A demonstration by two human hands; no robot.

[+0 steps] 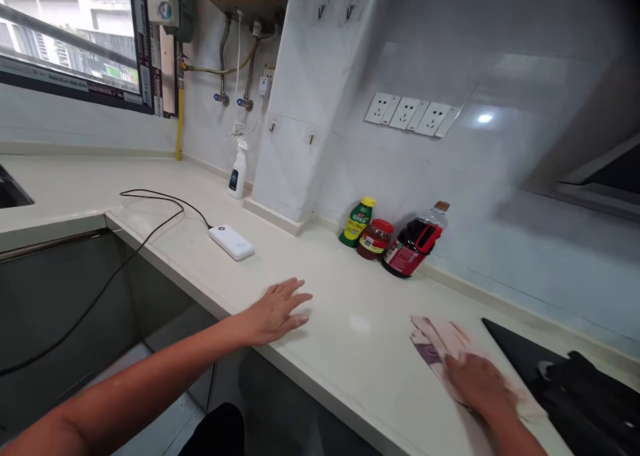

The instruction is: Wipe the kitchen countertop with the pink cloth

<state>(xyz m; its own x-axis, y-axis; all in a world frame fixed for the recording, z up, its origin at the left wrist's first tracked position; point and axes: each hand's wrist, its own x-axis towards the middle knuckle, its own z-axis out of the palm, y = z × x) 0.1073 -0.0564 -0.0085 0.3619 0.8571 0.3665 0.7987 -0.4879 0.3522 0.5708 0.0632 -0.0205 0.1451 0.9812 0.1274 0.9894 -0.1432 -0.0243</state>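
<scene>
My left hand point(279, 311) is over the front edge of the pale countertop point(345, 349), fingers spread and nothing in it. My right hand point(480, 384) lies on a pinkish-white cloth point(443, 336) with a purple patch, pressing it to the counter just left of the black stove. The fingers are bent on the cloth and slightly blurred. Behind, against the wall, stand a green bottle with a yellow cap point(358, 221), a red-lidded jar point(375, 239) and a large bottle of dark liquid with a red handle point(415, 241).
The black stove top point(520, 353) is at the right, beneath a range hood point(600, 176). A white power bank point(231, 241) with a black cable point(150, 236) lies left of my hand. A white spray bottle point(238, 169) stands by the wall column. A sink edge point(15, 189) shows far left.
</scene>
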